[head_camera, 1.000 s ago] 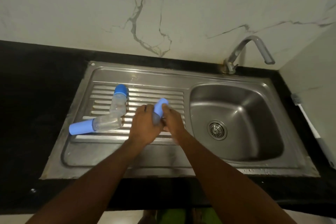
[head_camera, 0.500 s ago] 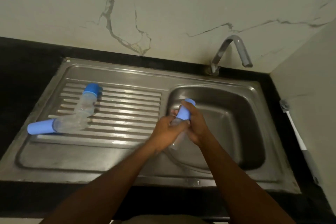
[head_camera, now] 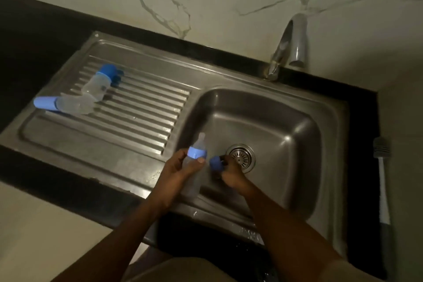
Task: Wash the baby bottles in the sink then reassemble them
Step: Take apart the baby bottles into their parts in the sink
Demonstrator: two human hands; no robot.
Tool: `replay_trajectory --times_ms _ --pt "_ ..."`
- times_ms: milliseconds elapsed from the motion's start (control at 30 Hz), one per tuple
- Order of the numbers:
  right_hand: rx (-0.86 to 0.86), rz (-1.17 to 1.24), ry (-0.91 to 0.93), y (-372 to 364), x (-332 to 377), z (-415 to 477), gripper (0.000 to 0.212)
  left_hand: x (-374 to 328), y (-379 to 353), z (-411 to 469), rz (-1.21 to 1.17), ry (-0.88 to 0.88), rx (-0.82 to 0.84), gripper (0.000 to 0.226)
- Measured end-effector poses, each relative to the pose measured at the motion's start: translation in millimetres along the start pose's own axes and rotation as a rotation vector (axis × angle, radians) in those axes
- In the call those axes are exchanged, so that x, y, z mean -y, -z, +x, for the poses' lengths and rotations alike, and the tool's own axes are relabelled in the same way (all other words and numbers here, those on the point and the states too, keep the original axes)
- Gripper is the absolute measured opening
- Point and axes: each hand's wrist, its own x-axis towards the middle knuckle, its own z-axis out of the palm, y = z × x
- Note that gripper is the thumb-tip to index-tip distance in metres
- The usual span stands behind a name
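Observation:
My left hand (head_camera: 177, 173) grips a clear baby bottle (head_camera: 194, 167) by its body, over the near left rim of the sink basin (head_camera: 286, 126). The bottle's blue collar and clear teat stand uncovered. My right hand (head_camera: 230, 170) holds the blue cap (head_camera: 215, 163) just to the right of the bottle, apart from it, above the drain (head_camera: 241, 157). Two more capped bottles lie on the ribbed drainboard (head_camera: 142, 110) at the far left: one (head_camera: 99, 83) with its cap pointing away, the other (head_camera: 61, 104) with its long blue cap pointing left.
A steel tap (head_camera: 291, 41) stands behind the basin, spout down, no water running. A bottle brush (head_camera: 382, 174) with a white handle lies on the black counter right of the sink. The marble wall runs along the back.
Both hands carried the bottle from the drainboard to over the basin. The blue cap has come off the bottle and sits in my right hand, baring the teat.

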Motion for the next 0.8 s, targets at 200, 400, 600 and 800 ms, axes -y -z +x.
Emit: replay_trajectory --times_ms 200,400,600,800 --pt "0.029 -0.028 -0.05 -21 -14 1 0.047 2 9 -17 -0.003 -0.04 -0.07 0.02" --pt "0.056 -0.366 -0.119 -19 -11 15 0.044 0 10 -22 0.001 -0.04 -0.068 0.029" --pt "-0.081 -0.381 -0.184 -28 -6 14 0.037 4 22 -40 0.06 -0.059 -0.056 0.031" --pt "-0.011 -0.549 0.128 -37 -4 9 0.054 8 38 -43 0.035 -0.062 -0.098 0.043"
